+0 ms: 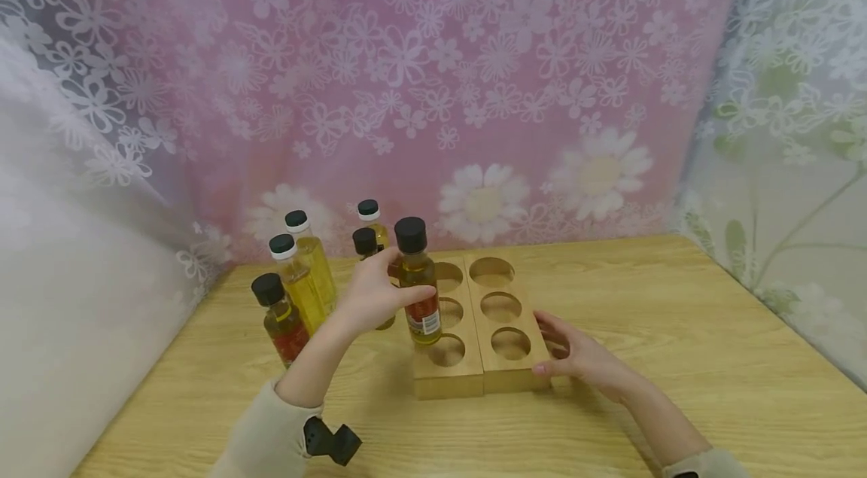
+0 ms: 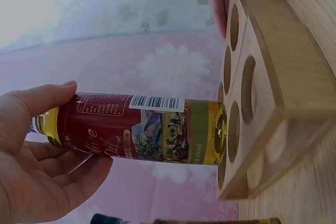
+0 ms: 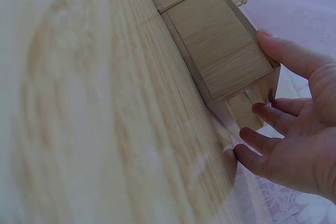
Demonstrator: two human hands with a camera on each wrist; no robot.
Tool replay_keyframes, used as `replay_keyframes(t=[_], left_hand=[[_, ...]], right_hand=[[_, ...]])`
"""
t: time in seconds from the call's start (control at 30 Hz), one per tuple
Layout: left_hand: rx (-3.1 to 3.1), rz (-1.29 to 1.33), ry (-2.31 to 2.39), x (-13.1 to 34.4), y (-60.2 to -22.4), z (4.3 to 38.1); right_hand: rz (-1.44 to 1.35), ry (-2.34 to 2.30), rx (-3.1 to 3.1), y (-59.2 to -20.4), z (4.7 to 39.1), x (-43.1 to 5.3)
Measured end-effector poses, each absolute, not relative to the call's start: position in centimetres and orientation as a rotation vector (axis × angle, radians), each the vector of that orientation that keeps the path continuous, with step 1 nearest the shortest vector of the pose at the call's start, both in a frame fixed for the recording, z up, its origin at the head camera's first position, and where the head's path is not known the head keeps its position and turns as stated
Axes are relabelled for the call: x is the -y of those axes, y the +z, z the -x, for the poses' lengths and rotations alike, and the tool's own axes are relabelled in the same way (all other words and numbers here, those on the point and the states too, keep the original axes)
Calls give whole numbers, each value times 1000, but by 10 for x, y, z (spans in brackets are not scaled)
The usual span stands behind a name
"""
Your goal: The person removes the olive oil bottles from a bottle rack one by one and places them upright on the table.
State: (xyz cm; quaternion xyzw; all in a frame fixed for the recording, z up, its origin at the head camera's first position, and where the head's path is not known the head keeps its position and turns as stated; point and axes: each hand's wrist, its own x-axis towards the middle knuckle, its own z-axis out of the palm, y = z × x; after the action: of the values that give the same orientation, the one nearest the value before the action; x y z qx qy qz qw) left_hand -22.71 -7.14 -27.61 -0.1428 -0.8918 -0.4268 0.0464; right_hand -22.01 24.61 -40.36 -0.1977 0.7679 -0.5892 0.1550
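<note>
A glass olive oil bottle (image 1: pixel 423 316) with a red label and black cap is in my left hand (image 1: pixel 369 293), thumb and fingers around its upper part. It stands upright over the left column of a wooden rack (image 1: pixel 448 388), its base near the front-left hole. The left wrist view shows the bottle's label and barcode (image 2: pixel 156 103) side-on, its base close to the holes. My right hand (image 1: pixel 588 363) touches the rack's right side, with the thumb at the near corner. Its other fingers (image 3: pixel 260 142) are loosely bent beside the end.
Left of the rack stand two yellow oil bottles (image 1: pixel 305 293) with white-and-dark caps and a red-labelled bottle (image 1: pixel 290 341). Behind my left hand are a black-capped bottle (image 1: pixel 364 240) and another white-and-dark-capped one (image 1: pixel 369 211). A flowered curtain (image 1: pixel 433 86) hangs behind the table.
</note>
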Motion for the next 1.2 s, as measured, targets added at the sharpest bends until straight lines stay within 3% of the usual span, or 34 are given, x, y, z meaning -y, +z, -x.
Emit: replay_keyframes(t=[1.2], left_hand=[[2930,103,-1071,148,-321,218]], right_hand=[[536,-1669,-2178,-408,220,-247]])
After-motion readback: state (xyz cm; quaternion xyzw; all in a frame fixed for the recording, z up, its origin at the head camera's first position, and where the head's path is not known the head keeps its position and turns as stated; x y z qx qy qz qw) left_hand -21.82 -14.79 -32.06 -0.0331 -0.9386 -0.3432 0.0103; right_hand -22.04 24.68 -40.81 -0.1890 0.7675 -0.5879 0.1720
